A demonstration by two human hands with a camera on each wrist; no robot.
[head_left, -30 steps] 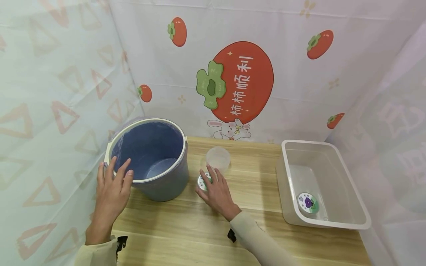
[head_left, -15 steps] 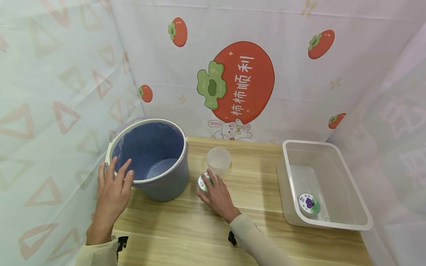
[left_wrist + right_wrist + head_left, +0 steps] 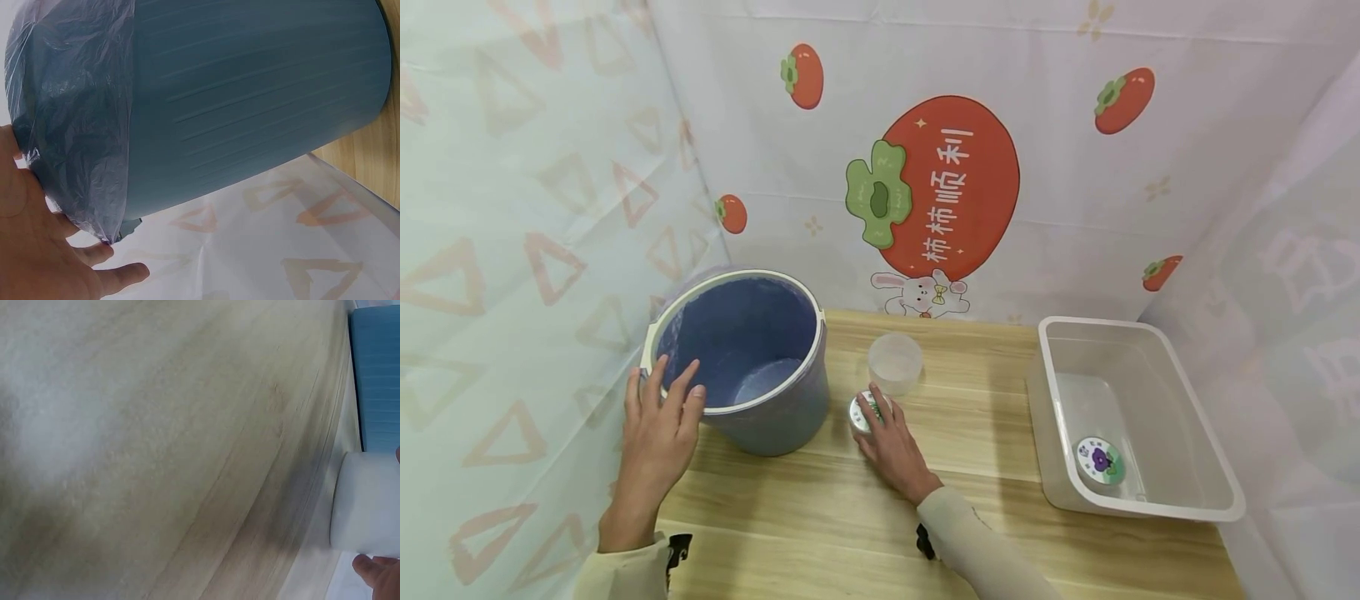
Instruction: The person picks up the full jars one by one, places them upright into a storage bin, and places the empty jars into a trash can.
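Observation:
My right hand [image 3: 891,454] spans a small round tub [image 3: 862,414] with a printed lid, which stands on the table. In the right wrist view the white side of the tub [image 3: 367,503] shows between the thumb and a finger, on opposite sides of it. My left hand [image 3: 658,437] rests its loosely spread fingers at the near left rim of a blue bucket [image 3: 775,429]. The left wrist view has those fingertips against a thin plastic bag [image 3: 75,119] folded over the bucket's rim.
Just behind the tub stands a clear round container [image 3: 895,364]. A white rectangular bin [image 3: 1165,504] at the right holds another round tub [image 3: 1101,461] with a purple print on its lid. Printed cloth walls [image 3: 760,150] border the wooden table [image 3: 820,533].
My right hand has settled lower over the tub, and its thumb and fingers have drawn in around it. The left hand has stayed at the bucket's rim.

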